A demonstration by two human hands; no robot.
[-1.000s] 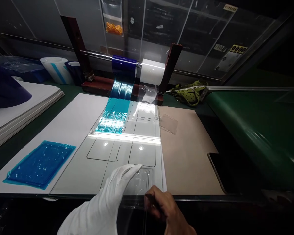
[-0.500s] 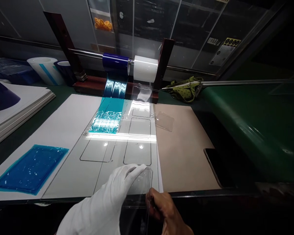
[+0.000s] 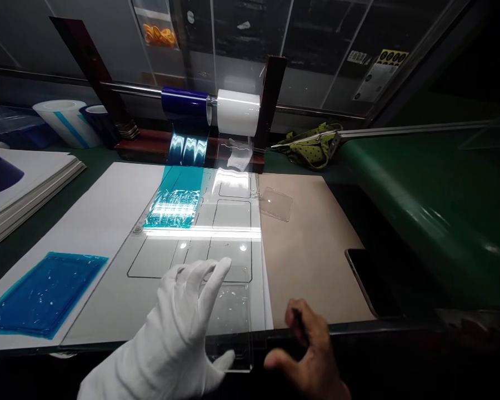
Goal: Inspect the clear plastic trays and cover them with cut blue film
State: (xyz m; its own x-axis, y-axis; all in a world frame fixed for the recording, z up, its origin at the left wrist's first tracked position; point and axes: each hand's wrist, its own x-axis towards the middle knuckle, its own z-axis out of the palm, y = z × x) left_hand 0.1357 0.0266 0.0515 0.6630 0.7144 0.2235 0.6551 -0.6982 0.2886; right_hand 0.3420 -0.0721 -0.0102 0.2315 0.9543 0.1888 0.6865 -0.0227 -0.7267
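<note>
My left hand (image 3: 187,311), in a white glove, grips a clear rectangular plate (image 3: 232,316) by its left side, over the front edge of the bench. To the right of the plate is my bare right hand (image 3: 310,350), fingers and thumb apart, holding nothing. Beyond the plate lies a glossy sheet (image 3: 116,311) marked with black rounded rectangles. A strip of teal film (image 3: 183,183) runs down onto it from a dark blue roll (image 3: 185,105). Another clear piece (image 3: 278,204) rests on the brown board (image 3: 312,266).
A white roll (image 3: 238,111) shares the metal rod with the blue one. Blue film-covered pieces (image 3: 45,294) lie at left, near a stack of white sheets (image 3: 29,194). A phone (image 3: 370,280) and a green pouch (image 3: 310,147) are at right.
My right hand has let go of the plate and moved right, opening. My left hand keeps the plate, now turned flatter to my view. The view has shifted slightly.
</note>
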